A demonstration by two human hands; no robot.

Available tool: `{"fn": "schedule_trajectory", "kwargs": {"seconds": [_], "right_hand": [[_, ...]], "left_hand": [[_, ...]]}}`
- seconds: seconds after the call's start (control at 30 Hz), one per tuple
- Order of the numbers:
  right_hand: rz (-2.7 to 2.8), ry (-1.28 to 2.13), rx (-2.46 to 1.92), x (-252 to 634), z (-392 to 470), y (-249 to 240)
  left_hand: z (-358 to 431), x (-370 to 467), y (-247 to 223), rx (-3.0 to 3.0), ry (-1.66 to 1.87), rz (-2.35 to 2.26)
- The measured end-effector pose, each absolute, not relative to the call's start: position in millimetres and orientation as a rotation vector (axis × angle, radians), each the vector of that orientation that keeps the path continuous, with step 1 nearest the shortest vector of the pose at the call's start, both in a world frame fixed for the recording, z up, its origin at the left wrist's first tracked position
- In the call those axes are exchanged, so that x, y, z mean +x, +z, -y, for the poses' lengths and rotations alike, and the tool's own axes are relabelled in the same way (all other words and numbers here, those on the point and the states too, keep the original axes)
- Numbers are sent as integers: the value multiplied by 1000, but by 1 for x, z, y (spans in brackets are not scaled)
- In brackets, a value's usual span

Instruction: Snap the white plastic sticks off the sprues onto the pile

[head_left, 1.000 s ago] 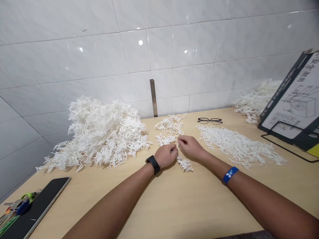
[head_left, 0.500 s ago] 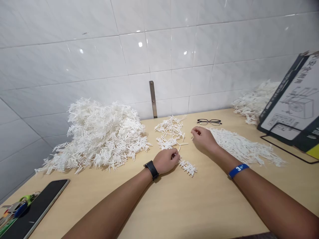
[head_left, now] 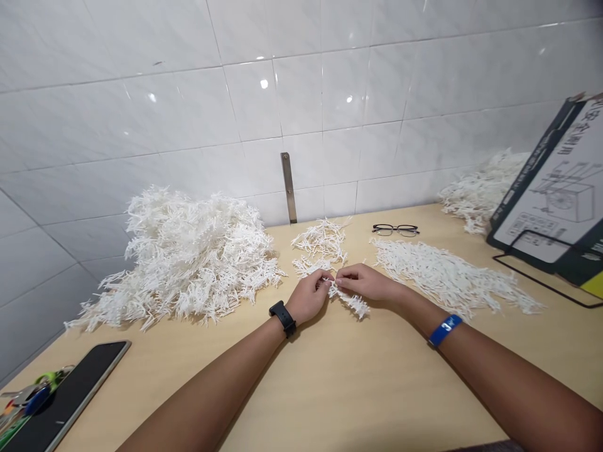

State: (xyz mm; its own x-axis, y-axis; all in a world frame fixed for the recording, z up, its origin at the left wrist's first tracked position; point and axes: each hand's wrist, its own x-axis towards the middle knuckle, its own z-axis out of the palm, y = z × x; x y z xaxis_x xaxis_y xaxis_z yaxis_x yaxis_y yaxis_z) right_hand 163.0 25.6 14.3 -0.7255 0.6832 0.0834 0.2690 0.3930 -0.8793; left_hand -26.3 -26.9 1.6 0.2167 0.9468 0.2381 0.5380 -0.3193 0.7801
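Note:
My left hand, with a black watch at the wrist, pinches a white branching strand near the middle of the table. Close against it, the fingertips of my right hand are pressed together at the same strand's upper end. The strand's fringed free end hangs out below my right hand. Just behind my hands lies a small loose cluster of white pieces. To the left rises a big heap of white branching pieces. Flatter white strands are spread on the right.
Black-framed glasses lie near the tiled wall. A phone and keys are at the lower left. A printed box leans at the right, with a black wire frame and another white pile beside it.
My right hand has moved left and down from beside the spread strands to meet my left hand. My left hand has risen slightly with the strand.

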Motion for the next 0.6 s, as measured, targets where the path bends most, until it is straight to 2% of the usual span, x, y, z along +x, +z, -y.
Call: {"fn": "schedule_trajectory", "kwargs": {"seconds": [0.17, 0.6], "right_hand": [[2187, 1141, -860, 164, -31, 10], [2026, 1047, -987, 167, -36, 5]], "left_hand": [[24, -27, -1, 1863, 1054, -1415], [25, -27, 5, 1822, 1106, -1658]]}}
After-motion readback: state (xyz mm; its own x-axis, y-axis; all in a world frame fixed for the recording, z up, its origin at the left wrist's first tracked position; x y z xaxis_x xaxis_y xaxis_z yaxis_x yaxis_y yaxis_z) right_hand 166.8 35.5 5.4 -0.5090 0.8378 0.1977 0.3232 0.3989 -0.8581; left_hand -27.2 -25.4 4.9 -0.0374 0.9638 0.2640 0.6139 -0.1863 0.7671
